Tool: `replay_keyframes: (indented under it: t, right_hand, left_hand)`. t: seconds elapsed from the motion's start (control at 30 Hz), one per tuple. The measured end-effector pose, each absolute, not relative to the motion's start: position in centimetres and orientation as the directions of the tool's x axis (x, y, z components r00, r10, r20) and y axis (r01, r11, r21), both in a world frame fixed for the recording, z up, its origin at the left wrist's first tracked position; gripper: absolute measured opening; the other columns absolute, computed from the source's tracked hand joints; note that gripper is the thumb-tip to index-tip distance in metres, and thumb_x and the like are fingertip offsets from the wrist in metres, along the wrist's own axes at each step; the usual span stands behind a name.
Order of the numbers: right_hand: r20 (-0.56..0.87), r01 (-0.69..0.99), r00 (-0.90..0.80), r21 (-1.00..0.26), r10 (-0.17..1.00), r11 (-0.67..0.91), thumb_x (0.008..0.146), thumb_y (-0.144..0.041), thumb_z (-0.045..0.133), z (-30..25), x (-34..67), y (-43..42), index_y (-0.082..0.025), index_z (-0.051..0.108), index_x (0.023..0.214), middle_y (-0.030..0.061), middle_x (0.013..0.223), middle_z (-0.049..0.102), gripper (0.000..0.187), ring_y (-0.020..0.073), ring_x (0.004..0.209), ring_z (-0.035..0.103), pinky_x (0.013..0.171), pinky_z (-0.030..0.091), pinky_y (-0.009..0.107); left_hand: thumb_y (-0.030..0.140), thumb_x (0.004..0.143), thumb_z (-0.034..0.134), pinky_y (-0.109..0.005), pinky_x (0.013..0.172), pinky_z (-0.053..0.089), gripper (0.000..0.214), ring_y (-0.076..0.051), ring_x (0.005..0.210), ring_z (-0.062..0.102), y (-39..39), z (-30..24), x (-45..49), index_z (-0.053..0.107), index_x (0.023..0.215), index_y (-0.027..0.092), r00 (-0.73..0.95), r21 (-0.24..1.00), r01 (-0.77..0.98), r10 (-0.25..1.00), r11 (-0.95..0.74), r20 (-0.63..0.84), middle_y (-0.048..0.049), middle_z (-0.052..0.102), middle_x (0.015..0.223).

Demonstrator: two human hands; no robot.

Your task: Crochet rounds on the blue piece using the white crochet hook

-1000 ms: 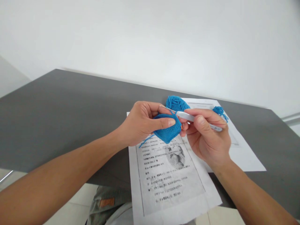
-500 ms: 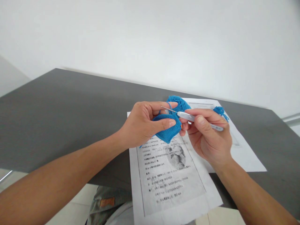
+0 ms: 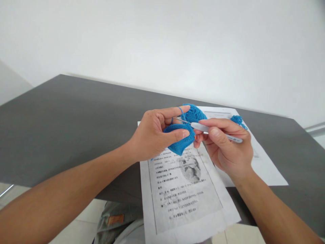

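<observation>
My left hand (image 3: 154, 134) pinches a small blue crocheted piece (image 3: 179, 139) between thumb and fingers, with a strand of blue yarn looped over its raised index finger. My right hand (image 3: 225, 147) grips a grey crochet hook (image 3: 214, 130) like a pencil, its thin metal tip reaching into the top edge of the blue piece. Both hands hover just above a printed sheet with text and a picture (image 3: 182, 189). Behind them sits a ball of blue yarn (image 3: 194, 113), partly hidden by my fingers.
A dark grey table (image 3: 76, 122) stands against a white wall. A second white sheet (image 3: 264, 166) lies to the right under a small tangle of blue yarn (image 3: 238, 120). The printed sheet overhangs the table's near edge, above my lap.
My left index finger has lifted and stretched out, raising the yarn loop. The hook has slid slightly left into the blue piece. Both hands have shifted up a little.
</observation>
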State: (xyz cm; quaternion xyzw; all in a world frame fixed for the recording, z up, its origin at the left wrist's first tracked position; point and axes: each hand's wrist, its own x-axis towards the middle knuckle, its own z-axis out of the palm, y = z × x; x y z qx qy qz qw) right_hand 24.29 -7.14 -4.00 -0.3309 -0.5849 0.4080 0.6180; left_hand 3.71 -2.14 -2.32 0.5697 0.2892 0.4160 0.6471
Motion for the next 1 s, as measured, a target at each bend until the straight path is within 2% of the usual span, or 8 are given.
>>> replay_keyframes:
  t: [0.17,0.47,0.7,1.0]
  right_hand:
    - [0.475,-0.070,0.007,-0.877,0.880,0.475,0.094,-0.034,0.084,-4.0,24.4,-7.3,-0.029,0.087,0.108,0.0018,0.085,0.085,0.016,0.0166,0.065,0.078,0.063,0.069,0.032]
    - [0.549,0.033,0.001,-0.835,0.836,0.549,0.095,-0.030,0.082,-3.7,25.4,-7.5,-0.028,0.087,0.110,0.0029,0.088,0.084,0.016,0.0169,0.066,0.077,0.065,0.069,0.034]
    - [0.602,0.127,-0.056,-0.787,0.797,0.604,0.098,-0.025,0.078,-3.6,26.3,-7.7,-0.031,0.086,0.114,0.0037,0.091,0.083,0.019,0.0188,0.068,0.077,0.061,0.063,0.037]
    - [0.639,0.156,-0.079,-0.750,0.765,0.642,0.098,-0.020,0.078,-3.8,26.8,-7.7,-0.028,0.086,0.116,0.0038,0.092,0.082,0.021,0.0188,0.068,0.076,0.058,0.059,0.038]
  left_hand:
    - [0.023,0.073,0.094,-0.021,0.063,0.057,0.070,-0.012,0.070,0.067,-2.1,-2.4,3.7,0.075,0.141,0.018,0.478,0.981,-0.185,0.866,-0.062,0.145,-0.0016,0.077,0.086]
    - [0.021,0.074,0.091,-0.020,0.061,0.056,0.062,-0.010,0.069,0.063,-2.0,-2.5,3.5,0.079,0.135,0.016,0.402,0.968,-0.127,0.880,-0.219,0.252,-0.0009,0.072,0.086]
    - [0.019,0.075,0.087,-0.019,0.059,0.055,0.064,-0.010,0.067,0.062,-1.9,-2.8,3.5,0.077,0.138,0.014,0.404,0.961,-0.115,0.872,-0.252,0.276,-0.0006,0.072,0.085]
    - [0.018,0.075,0.084,-0.019,0.056,0.053,0.059,-0.010,0.065,0.060,-1.8,-2.8,3.6,0.079,0.134,0.015,0.380,0.952,-0.080,0.874,-0.296,0.304,-0.0003,0.070,0.082]
